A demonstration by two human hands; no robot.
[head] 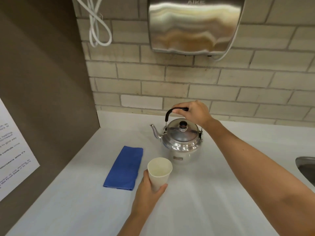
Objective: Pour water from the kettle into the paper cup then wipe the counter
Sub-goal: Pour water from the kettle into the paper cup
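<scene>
A shiny steel kettle (182,142) stands upright on the white counter (213,193), lid on, spout pointing left. My right hand (196,113) is closed around its black handle from above. In front of the kettle, my left hand (148,189) grips a white paper cup (159,172) around its lower half; the cup looks empty and tilts slightly away from me. A folded blue cloth (125,168) lies flat on the counter just left of the cup, untouched.
A brown side panel (42,99) with a printed notice closes off the left. The tiled wall behind carries a steel hand dryer (194,24) and a looped white cable (97,26). A sink rim (306,166) shows at the right edge.
</scene>
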